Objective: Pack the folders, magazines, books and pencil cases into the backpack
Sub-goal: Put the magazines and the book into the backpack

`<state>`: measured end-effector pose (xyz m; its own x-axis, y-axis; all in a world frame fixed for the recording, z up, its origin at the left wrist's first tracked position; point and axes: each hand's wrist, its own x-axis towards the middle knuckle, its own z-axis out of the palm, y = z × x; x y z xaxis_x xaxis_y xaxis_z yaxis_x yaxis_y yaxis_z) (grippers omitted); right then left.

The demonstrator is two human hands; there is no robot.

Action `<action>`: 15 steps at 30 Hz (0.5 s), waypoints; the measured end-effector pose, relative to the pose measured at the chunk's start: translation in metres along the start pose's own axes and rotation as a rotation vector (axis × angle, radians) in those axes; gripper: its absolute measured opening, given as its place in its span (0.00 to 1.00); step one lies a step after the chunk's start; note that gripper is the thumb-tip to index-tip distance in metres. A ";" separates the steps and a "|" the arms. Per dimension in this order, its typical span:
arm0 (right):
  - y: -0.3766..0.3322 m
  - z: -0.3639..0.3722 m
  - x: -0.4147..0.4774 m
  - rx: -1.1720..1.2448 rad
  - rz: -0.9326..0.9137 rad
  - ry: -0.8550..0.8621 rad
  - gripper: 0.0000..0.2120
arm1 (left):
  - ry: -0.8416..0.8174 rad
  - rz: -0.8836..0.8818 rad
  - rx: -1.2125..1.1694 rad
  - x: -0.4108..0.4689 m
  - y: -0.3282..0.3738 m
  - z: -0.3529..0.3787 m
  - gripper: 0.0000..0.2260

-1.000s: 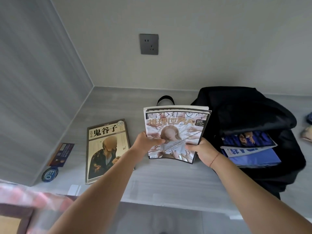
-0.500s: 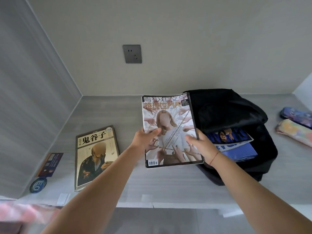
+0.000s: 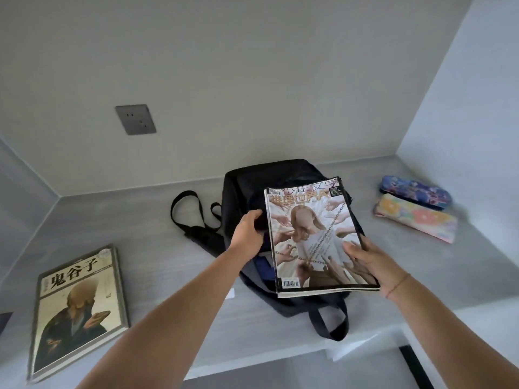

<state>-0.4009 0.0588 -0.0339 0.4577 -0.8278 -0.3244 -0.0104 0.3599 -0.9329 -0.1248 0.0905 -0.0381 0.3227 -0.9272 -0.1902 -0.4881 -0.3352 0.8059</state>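
Observation:
A black backpack lies on the grey desk with its mouth toward me. My right hand holds a stack of magazines by the lower right corner, flat above the backpack's opening. My left hand is at the magazines' left edge, its fingers curled on the backpack's black fabric at the opening. A sliver of blue items shows inside the bag under the magazines. A beige book with black characters lies at the left. Two pencil cases lie at the right, one dark blue and one floral.
The backpack's straps loop out to the left, and another strap hangs over the desk's front edge. A grey wall socket sits on the back wall. Walls close the desk on the left and the right.
The magazines have moved right, from beside the backpack to over its opening. My left hand has let go of them and now grips the backpack. The view has swung to the right.

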 end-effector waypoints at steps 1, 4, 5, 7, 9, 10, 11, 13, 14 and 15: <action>0.001 -0.011 -0.003 -0.009 0.008 0.012 0.30 | 0.003 0.090 0.188 0.006 0.001 0.008 0.26; 0.009 -0.042 -0.009 -0.088 0.019 0.044 0.14 | 0.035 0.274 0.542 0.029 0.004 0.036 0.31; 0.012 -0.050 -0.010 -0.101 0.037 0.037 0.15 | 0.054 0.283 0.573 0.034 0.008 0.044 0.30; 0.019 -0.064 -0.014 -0.107 0.080 0.016 0.19 | 0.121 0.285 0.575 0.044 0.014 0.055 0.26; 0.025 -0.074 -0.017 -0.101 0.108 -0.009 0.20 | 0.166 0.283 0.619 0.047 0.022 0.059 0.20; 0.027 -0.079 -0.019 -0.095 0.120 -0.024 0.21 | 0.187 0.273 0.635 0.049 0.025 0.060 0.17; 0.028 -0.082 -0.021 -0.091 0.134 -0.045 0.23 | 0.222 0.244 0.603 0.050 0.027 0.059 0.13; 0.028 -0.089 -0.025 -0.075 0.152 -0.090 0.25 | 0.312 0.123 0.441 0.052 0.034 0.055 0.08; 0.027 -0.091 -0.028 -0.069 0.161 -0.107 0.24 | 0.359 0.063 0.357 0.053 0.038 0.052 0.09; 0.027 -0.094 -0.029 -0.063 0.172 -0.114 0.22 | 0.398 0.026 0.297 0.055 0.043 0.048 0.11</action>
<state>-0.4979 0.0525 -0.0643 0.5417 -0.7010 -0.4637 -0.1515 0.4612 -0.8742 -0.1667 0.0171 -0.0406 0.5640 -0.8193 0.1033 -0.6912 -0.4000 0.6019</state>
